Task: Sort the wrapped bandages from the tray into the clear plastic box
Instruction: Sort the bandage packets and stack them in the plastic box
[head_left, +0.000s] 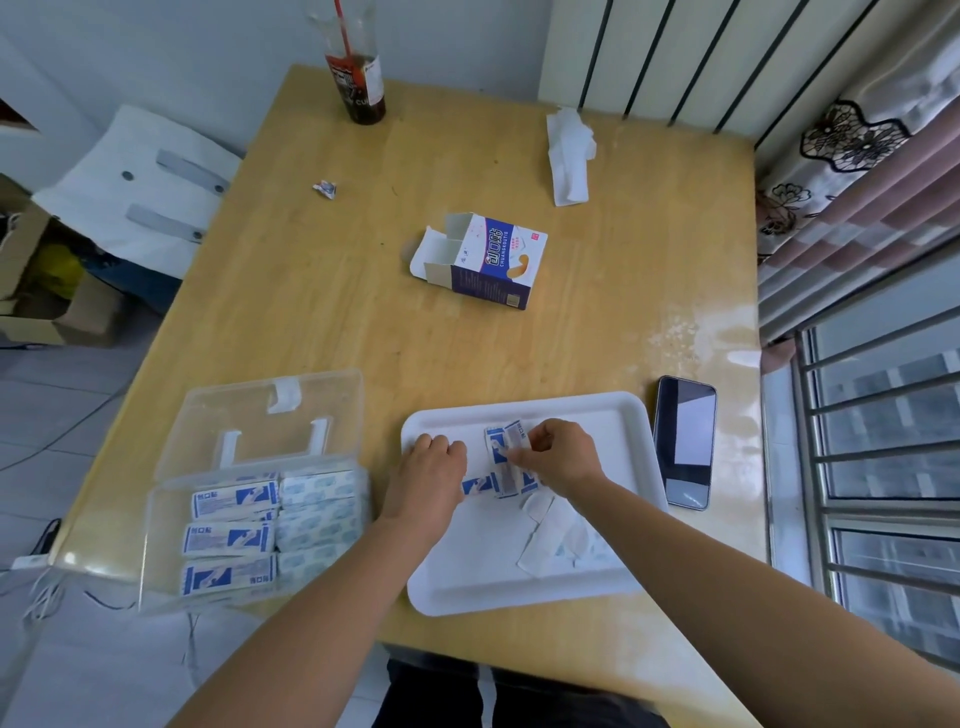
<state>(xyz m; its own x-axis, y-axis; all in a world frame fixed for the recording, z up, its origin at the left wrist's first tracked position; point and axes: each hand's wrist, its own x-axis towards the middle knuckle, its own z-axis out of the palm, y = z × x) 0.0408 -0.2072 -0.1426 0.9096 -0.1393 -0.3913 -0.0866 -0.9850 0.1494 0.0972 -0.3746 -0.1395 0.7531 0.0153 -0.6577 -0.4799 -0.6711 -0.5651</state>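
A white tray (613, 415) lies at the table's near edge. On it sit several blue-and-white wrapped bandages (497, 447). My right hand (561, 454) pinches them from the right. My left hand (431, 470) rests on the tray's left part with curled fingers, touching a bandage (480, 486) at its fingertips; whether it holds that bandage is hidden. White-backed wrappers (556, 540) lie lower on the tray. To the left stands the clear plastic box (166, 519) with its lid (270, 415) open, filled with rows of wrapped bandages (234, 535).
A black phone (684, 441) lies right of the tray. An opened bandage carton (483, 260) sits mid-table. Farther back are a crumpled tissue (569, 156), a small scrap of wrapper (326, 188) and a dark drink bottle (358, 78). A window with bars is on the right.
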